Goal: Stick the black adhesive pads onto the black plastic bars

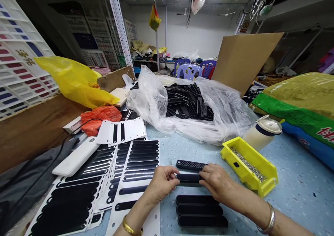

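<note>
Spanning the gap between the two hands, a black strip [189, 177] is held level close to the near edge of the worktop [300, 194], about midway along it; whether it rests on the surface cannot be told. The left hand [162, 184] has its fingers curled in and pinches the strip's left end. The right hand [217, 183] is closed over the right end, so only the strip's middle shows. Just beyond, toward the far edge, a mesh-faced strip [191, 165] lies flat. Between the forearms, three finished strips [200, 210] lie side by side, touching. Right of the right hand, a yellow bin [245, 177] holds small metal parts. Left of the left hand, sticker sheets [138, 166] overlap. Farther back lies a clear bag [229, 111] of black parts.
</note>
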Tool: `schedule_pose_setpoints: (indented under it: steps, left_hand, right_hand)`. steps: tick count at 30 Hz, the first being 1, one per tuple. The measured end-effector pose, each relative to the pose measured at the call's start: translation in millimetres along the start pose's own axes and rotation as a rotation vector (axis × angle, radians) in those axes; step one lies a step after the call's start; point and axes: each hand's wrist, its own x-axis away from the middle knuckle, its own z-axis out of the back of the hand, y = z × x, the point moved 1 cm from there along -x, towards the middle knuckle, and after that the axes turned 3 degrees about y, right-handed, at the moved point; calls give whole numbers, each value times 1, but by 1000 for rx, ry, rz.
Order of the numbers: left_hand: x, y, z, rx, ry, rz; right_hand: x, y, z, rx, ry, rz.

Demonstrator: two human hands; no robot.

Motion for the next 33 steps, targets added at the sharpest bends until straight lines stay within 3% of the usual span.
schedule_pose_setpoints:
  steps: [11,33]
  left_hand:
    - [-3,-4,1,2,-26,-43]
    - [-5,-3,4,73,-60,-21]
  right_hand:
    - [-3,-7,8,62,-71,3]
    - [-4,-4,3,107,-81,2]
